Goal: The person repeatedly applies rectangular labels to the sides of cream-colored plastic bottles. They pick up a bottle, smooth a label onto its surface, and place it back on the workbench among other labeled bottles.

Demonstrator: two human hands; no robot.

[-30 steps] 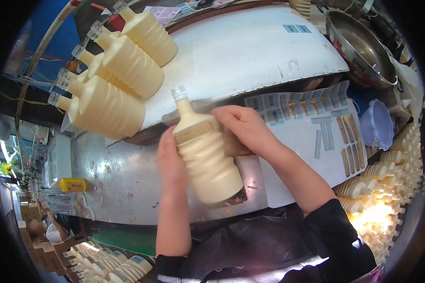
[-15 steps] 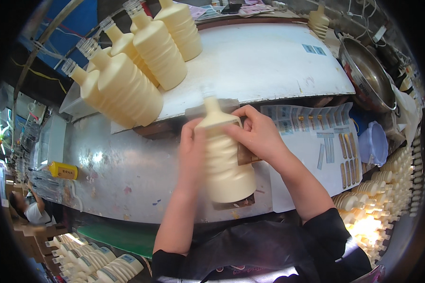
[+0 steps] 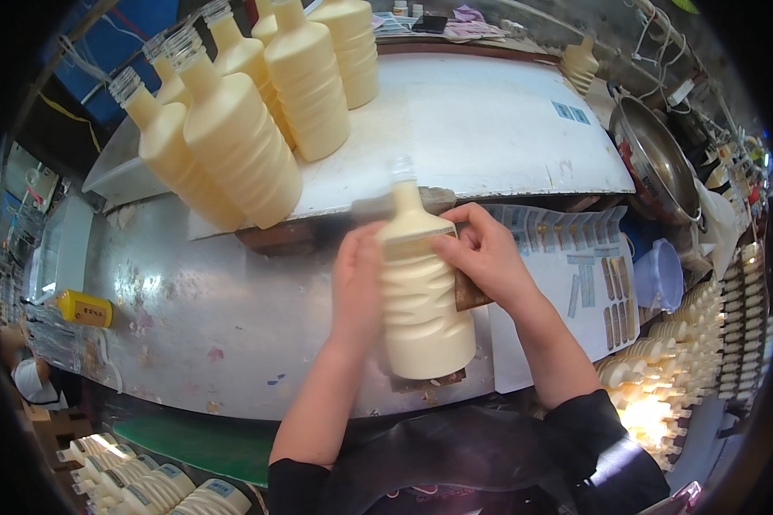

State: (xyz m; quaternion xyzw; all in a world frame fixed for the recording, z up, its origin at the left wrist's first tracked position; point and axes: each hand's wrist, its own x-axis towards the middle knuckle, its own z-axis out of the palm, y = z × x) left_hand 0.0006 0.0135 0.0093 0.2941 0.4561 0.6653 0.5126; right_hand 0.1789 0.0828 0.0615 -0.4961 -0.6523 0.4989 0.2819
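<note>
A cream bottle [image 3: 425,300] with a wavy ribbed body and a clear threaded neck leans back on a brown block in front of me. My left hand [image 3: 358,270], blurred by motion, curls against its left side. On the other side, my right hand [image 3: 488,257] grips the upper right of the bottle, its thumb pressed on the shoulder and its fingers partly hidden behind. Across the shoulder runs a narrow brownish-gold strip [image 3: 419,236], its right end by that thumb. A brown block [image 3: 470,293] shows at the bottle's right, below my right hand.
Several cream bottles [image 3: 240,142] stand on the raised white board [image 3: 489,120] at back left. Right of me, a white sheet [image 3: 524,343] carries gold strips [image 3: 614,300] and pale blue strips. A yellow bottle [image 3: 86,309] lies left; a metal pan [image 3: 657,154] and lilac basin [image 3: 660,276] sit right.
The whole view has shifted a little. Both hands stay at the bottle, and a thin strip across its shoulder now shows more clearly.
</note>
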